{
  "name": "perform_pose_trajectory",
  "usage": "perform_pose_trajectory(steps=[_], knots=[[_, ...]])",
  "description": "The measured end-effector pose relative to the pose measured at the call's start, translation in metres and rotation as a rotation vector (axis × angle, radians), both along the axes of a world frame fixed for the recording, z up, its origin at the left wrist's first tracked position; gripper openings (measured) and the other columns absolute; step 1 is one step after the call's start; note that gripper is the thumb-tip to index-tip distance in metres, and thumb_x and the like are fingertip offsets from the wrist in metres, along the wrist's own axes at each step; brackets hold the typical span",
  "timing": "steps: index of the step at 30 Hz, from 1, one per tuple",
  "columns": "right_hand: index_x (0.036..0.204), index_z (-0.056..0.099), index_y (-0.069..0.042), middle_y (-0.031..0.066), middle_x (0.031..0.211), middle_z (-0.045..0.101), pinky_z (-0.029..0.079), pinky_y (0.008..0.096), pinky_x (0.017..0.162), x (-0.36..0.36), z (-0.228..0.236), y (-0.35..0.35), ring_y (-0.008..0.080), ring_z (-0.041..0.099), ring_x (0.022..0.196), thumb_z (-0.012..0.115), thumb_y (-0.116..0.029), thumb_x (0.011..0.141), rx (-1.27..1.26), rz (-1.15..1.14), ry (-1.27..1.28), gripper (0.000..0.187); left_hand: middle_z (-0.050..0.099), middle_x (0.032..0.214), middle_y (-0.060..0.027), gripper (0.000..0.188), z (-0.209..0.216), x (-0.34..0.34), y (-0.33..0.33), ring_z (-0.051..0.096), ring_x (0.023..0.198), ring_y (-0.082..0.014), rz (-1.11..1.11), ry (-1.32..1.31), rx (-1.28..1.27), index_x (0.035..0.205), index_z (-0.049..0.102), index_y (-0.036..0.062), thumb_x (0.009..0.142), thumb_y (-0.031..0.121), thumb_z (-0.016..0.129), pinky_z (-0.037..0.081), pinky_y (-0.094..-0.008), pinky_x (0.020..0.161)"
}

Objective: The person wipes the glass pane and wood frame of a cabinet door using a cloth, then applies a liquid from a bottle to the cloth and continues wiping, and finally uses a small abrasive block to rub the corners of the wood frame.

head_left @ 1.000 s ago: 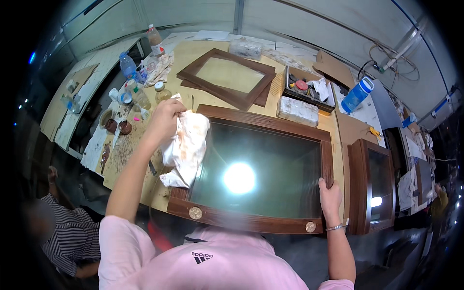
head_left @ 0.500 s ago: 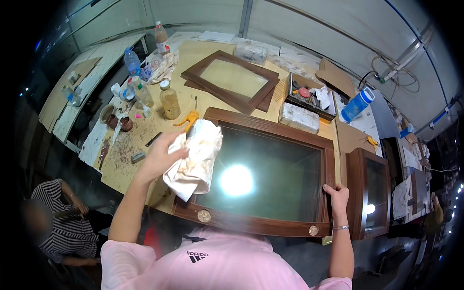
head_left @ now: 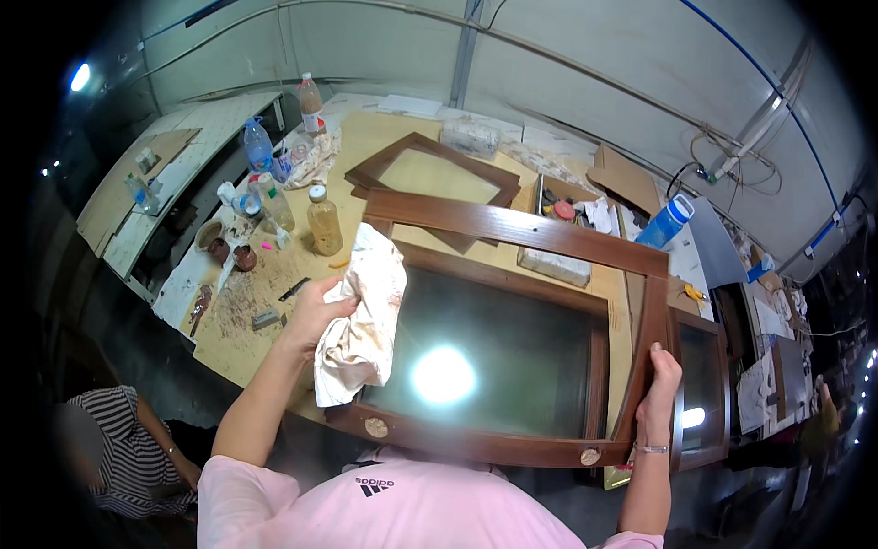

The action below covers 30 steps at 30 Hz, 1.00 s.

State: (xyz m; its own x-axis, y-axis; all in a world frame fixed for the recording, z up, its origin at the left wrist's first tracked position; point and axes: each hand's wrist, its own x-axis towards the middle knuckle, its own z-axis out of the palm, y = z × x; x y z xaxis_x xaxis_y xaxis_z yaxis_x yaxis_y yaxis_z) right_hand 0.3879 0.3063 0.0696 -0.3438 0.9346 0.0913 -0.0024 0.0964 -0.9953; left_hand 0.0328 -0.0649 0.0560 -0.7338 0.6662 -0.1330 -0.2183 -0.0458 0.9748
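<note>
Here's the left hand (head_left: 314, 322) clamped on a crumpled white cloth with brown stains (head_left: 361, 320), and that cloth hangs over the left side of a dark brown rectangular wooden frame (head_left: 530, 231). The right hand (head_left: 660, 389) has the frame's right rail, closed on it, some fingers hidden behind. So the frame sits tilted up between the two, right in front of the pink shirt (head_left: 402, 503), two round gold-coloured discs (head_left: 376, 427) along its near rail. A dark glass pane (head_left: 512, 352) throws back a white glare; whether it belongs to this frame, I can't tell. Beyond, on the yellowish bench (head_left: 233, 343), flat brown frames (head_left: 380, 156) lie stacked. Left of them stands a clear white-capped bottle of amber liquid (head_left: 325, 226), and near the left hand, a small grey block (head_left: 265, 317).
</note>
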Motion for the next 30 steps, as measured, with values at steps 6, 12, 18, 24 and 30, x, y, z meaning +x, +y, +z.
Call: perform_pose_trajectory(steps=[6, 12, 18, 24, 30], knots=[[0.119, 0.060, -0.002, 0.0069, 0.114, 0.064, 0.048, 0.0318, 0.092, -0.006, 0.052, -0.018, 0.0162, 0.062, 0.102, 0.052, -0.038, 0.102, -0.049, 0.056, 0.404, 0.041, 0.070, 0.103, -0.0068, 0.030, 0.061, 0.003, 0.005, 0.066, 0.088, -0.0123, 0.104, 0.369, 0.152, 0.116, 0.063, -0.0041, 0.087, -0.001, 0.068, 0.055, -0.0278, 0.076], [0.118, 0.061, -0.001, 0.0078, 0.117, 0.065, 0.046, 0.0328, 0.097, -0.019, 0.027, -0.006, 0.0180, 0.061, 0.107, 0.052, -0.037, 0.102, -0.010, 0.020, 0.564, 0.040, 0.071, 0.099, -0.0079, 0.022, 0.069, -0.001, 0.004, 0.065, 0.091, -0.0129, 0.346, 0.781, 0.027, 0.109, 0.068, -0.0029, 0.088, 0.001, 0.068, 0.052, -0.0280, 0.081], [0.104, 0.066, -0.002, 0.0041, 0.098, 0.067, 0.048, 0.0283, 0.083, -0.021, 0.023, 0.005, 0.0142, 0.062, 0.089, 0.054, -0.040, 0.101, 0.063, -0.004, 0.496, 0.040, 0.066, 0.114, -0.0098, 0.044, 0.184, 0.005, 0.017, 0.065, 0.093, -0.0185, 0.404, 0.726, 0.548, 0.134, 0.057, 0.0037, 0.090, 0.005, 0.060, 0.051, -0.0320, 0.093], [0.102, 0.066, 0.000, 0.0043, 0.098, 0.067, 0.048, 0.0272, 0.077, -0.022, 0.025, 0.009, 0.0128, 0.061, 0.085, 0.056, -0.038, 0.101, 0.082, -0.024, 0.516, 0.039, 0.060, 0.099, -0.0173, 0.035, 0.056, 0.116, 0.144, 0.061, 0.089, -0.0338, -0.148, 1.795, 0.240, 0.110, 0.060, 0.0011, 0.075, 0.001, 0.063, 0.054, -0.0439, 0.072], [0.103, 0.061, 0.000, 0.0043, 0.104, 0.061, 0.044, 0.0296, 0.084, -0.030, 0.013, 0.009, 0.0127, 0.056, 0.094, 0.059, -0.032, 0.099, 0.107, -0.091, 0.488, 0.032, 0.068, 0.114, -0.0126, 0.036, 0.076, 0.187, 0.155, 0.060, 0.095, -0.0291, -0.870, 1.356, 0.542, 0.108, 0.073, 0.0056, 0.075, -0.003, 0.063, 0.050, -0.0397, 0.086]])
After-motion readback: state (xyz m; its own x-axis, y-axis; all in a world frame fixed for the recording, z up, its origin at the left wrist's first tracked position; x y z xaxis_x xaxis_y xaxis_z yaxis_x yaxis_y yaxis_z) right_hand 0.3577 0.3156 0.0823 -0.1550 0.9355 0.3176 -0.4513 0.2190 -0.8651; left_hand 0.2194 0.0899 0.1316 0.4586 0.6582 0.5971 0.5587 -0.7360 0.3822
